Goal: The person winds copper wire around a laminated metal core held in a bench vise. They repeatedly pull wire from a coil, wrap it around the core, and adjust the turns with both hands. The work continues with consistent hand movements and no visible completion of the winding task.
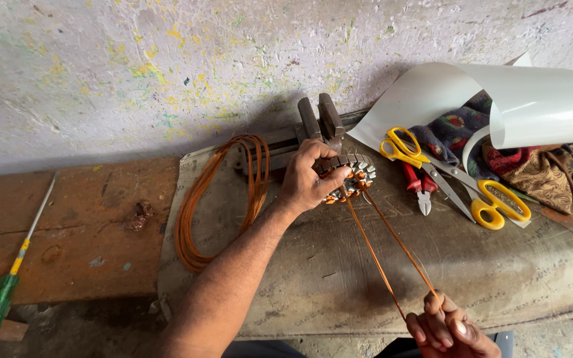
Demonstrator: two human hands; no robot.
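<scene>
The left hand (306, 182) clamps the round, heavy-looking steel motor stator (351, 176) by its rim, while the right hand (447, 326) pinches the thin, springy, kink-prone copper winding wire (387, 248) taut.

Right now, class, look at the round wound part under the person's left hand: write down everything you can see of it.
The stator core is a small ring of dark metal teeth wound with copper-orange wire. It lies on the worn grey mat near the wall. The left hand grips its left side, partly hiding it. Two taut strands of copper wire run from it down to the right hand, which pinches their ends.
</scene>
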